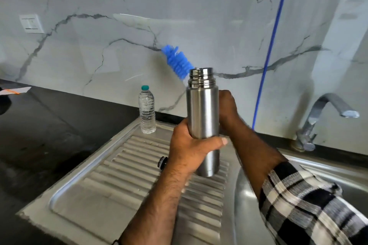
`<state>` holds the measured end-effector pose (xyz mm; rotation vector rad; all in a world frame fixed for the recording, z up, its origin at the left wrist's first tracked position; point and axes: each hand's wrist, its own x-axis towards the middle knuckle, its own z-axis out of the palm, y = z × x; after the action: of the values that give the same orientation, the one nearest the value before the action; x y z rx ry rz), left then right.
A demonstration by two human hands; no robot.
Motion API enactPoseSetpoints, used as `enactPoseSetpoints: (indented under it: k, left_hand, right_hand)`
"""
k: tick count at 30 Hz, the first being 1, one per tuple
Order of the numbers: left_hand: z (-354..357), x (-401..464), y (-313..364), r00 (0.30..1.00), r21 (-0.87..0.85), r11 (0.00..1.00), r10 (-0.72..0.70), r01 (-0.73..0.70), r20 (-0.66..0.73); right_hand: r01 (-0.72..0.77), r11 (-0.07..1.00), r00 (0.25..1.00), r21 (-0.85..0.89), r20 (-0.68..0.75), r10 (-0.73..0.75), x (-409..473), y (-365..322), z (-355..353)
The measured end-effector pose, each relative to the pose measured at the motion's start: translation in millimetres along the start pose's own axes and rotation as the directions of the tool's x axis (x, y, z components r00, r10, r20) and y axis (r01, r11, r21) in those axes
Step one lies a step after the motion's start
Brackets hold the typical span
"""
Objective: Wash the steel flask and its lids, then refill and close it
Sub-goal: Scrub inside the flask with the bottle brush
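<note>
My left hand (191, 147) grips the steel flask (203, 113) around its lower half and holds it upright above the ribbed drainboard (123, 173). The flask's threaded mouth is uncovered. My right hand (228, 105) sits behind the flask's upper body, mostly hidden by it. A blue bottle brush (176, 59) sticks up to the left from behind the flask's mouth; its handle is hidden, so the right hand seems to hold it. A small dark lid (162, 162) lies on the drainboard, partly hidden by my left wrist.
A clear plastic water bottle (147, 110) with a green cap stands at the drainboard's far edge. The sink basin (326, 173) lies to the right, under a steel tap (326, 113). A black counter (49, 125) stretches left. A blue cord (268, 49) hangs down the marble wall.
</note>
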<state>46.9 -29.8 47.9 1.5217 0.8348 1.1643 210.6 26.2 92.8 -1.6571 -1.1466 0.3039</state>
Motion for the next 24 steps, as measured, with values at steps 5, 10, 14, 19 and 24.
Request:
enactPoseSetpoints:
  k: [5, 10, 14, 19, 24]
  left_hand:
    - [5.3, -17.0, 8.7, 0.998, 0.105, 0.992, 0.069, -0.068, -0.002]
    - [5.1, -35.2, 6.8, 0.993, 0.286, 0.951, 0.121, -0.117, 0.002]
    - [-10.7, -47.1, 10.6, 0.98, 0.485, 0.852, 0.185, -0.198, 0.074]
    - [-45.1, -53.3, 23.8, 0.974, 0.646, 0.73, 0.2, -0.222, 0.109]
    - [-66.6, -55.4, 17.7, 0.981, 0.705, 0.682, 0.152, -0.191, 0.119]
  right_hand:
    - [-0.042, 0.956, 0.995, 0.289, -0.08, 0.067, -58.3, -0.2, -71.7]
    - [0.045, 0.98, 0.977, 0.193, -0.212, -0.003, -132.6, 44.1, -142.7]
    - [0.122, 0.992, 0.954, -0.022, -0.274, -0.123, -174.1, 81.4, -190.3]
    - [0.235, 0.957, 0.895, -0.173, -0.345, -0.282, -191.8, 112.2, -212.6]
    - [0.271, 0.933, 0.883, -0.237, -0.324, -0.339, -192.6, 124.5, -221.9]
